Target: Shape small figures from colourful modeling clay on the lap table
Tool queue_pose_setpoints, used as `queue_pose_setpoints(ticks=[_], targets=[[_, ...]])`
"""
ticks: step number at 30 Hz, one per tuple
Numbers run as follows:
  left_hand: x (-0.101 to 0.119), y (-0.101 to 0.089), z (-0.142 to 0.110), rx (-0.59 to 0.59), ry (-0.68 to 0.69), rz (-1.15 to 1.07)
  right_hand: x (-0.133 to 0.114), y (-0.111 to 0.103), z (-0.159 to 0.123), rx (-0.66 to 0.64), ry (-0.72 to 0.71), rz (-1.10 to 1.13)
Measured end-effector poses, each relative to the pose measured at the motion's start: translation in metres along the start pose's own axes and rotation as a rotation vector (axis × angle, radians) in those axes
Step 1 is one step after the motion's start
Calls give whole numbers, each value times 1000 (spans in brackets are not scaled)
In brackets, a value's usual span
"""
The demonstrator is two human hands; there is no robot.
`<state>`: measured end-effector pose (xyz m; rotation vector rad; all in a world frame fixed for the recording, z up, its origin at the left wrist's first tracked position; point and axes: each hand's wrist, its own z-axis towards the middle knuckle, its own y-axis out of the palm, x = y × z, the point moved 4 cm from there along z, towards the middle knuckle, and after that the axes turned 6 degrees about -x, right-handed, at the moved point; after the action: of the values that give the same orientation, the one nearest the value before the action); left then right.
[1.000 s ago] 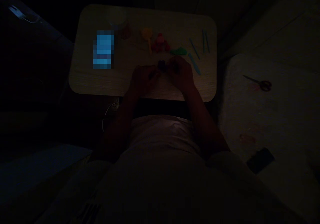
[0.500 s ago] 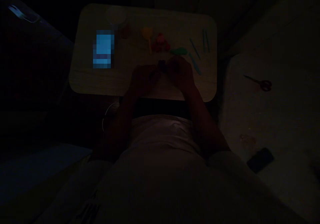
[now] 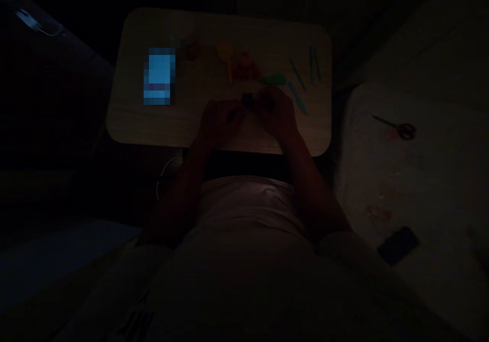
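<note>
The scene is very dark. Over the near part of the small table [image 3: 153,128], my left hand [image 3: 218,120] and my right hand [image 3: 275,110] face each other with curled fingers. A small dark lump with a bumpy outline [image 3: 247,99] sits between them, at the fingertips of my right hand. What my left hand pinches, if anything, is lost in shadow. Just beyond my right hand lies a green tool [image 3: 273,79], with a blue plastic knife [image 3: 298,98] to its right. Red shaped pieces [image 3: 245,68] and an orange piece with a handle [image 3: 226,57] lie farther back.
A lit, blurred-out screen [image 3: 159,76] stands on the table's left side. Thin blue sticks [image 3: 311,63] lie at the back right. On a pale surface to the right are scissors [image 3: 399,127] and a dark flat phone-like object [image 3: 398,245]. A white cable [image 3: 161,171] hangs below the table.
Both hands keep nearly the same place, with at most slight finger movement. The view has shifted very slightly, and the light differs a little.
</note>
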<state>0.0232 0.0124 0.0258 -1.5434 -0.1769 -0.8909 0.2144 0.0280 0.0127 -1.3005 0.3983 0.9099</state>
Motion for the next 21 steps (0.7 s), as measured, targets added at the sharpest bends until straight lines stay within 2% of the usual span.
queue_pose_setpoints(ticks=[21], targets=[[-1, 1, 0, 1, -9, -18, -4, -1, 0, 3, 8, 1]])
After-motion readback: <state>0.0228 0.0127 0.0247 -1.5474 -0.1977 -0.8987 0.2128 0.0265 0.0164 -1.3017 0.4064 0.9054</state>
